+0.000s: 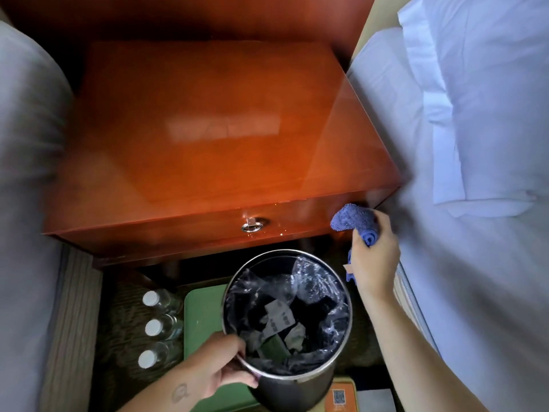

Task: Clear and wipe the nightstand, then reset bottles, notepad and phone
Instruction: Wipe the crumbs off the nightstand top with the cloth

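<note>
Head view. The glossy reddish-brown wooden nightstand is filling the far and middle of the scene, and nothing is standing on its top, which is showing only window reflections. The right hand is gripping a bunched blue microfibre cloth and holding it against the near right corner of the drawer front, to the right of the metal ring pull. The left hand is clamping the near left rim of a round dark metal waste bin; the bin is lined with clear plastic and is holding paper scraps.

Three clear plastic bottles with white caps are standing in a row on the floor at near left, just beside a flat green tray lying under the bin. An orange card with a printed code is lying at the near edge. Notepad and phone: cannot be identified. White bedding is flanking the stand on the right.

Judgement: clearing is looking done and wiping is in hand, now at the drawer front. The next move is calling for the left hand to release the bin and the cloth to be put aside, so both hands can lift the bottles back up.
</note>
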